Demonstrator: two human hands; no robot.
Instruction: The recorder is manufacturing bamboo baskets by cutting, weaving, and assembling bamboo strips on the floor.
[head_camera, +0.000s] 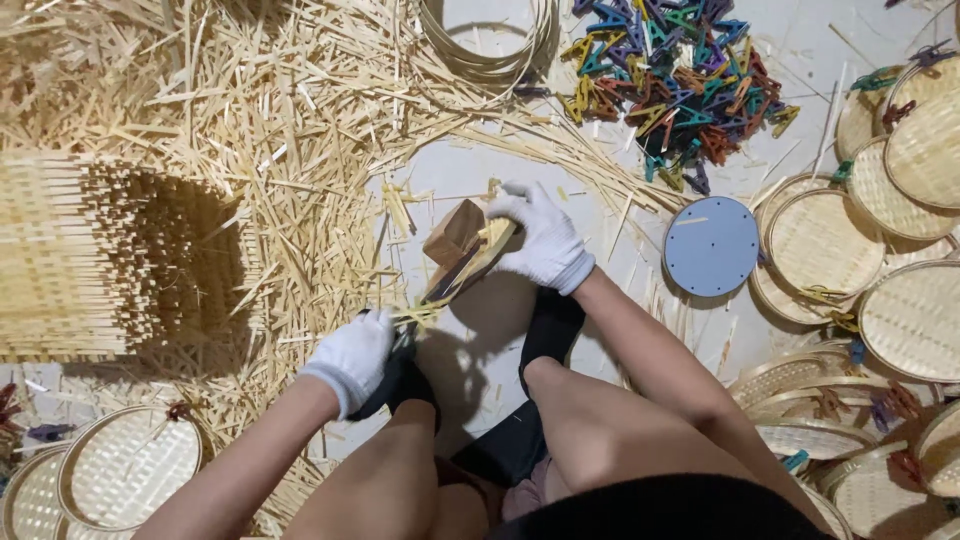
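Two gloved hands meet over a wooden block (453, 234) on a pale floor (480, 340), just ahead of your knees. Your right hand (540, 240), in a white glove, curls over the far end of a bundle of bamboo strips (478, 262) lying on the block, fingers pressed together around it. Your left hand (355, 355), also in a white glove, is closed on something dark at the bundle's near end; what that is cannot be made out, and frayed yellow slivers stick out beside the fist.

The floor is thick with bamboo shavings (270, 110) to the left and above. A stack of woven mats (60, 255) sits at the left edge, cut off by the frame. A heap of coloured plastic clips (670, 80) lies at the top right, near a round blue disc (711, 246) flat on the floor. Round woven trays (820, 245) overlap along the right side, many running out of view, and more woven trays (125, 465) lie at the bottom left. Coiled bamboo hoops (490, 45) rest at the top, partly cropped.

Your arms and legs hide the floor below the block. The block is brown, angular and tilted, its lower part covered by the bundle.
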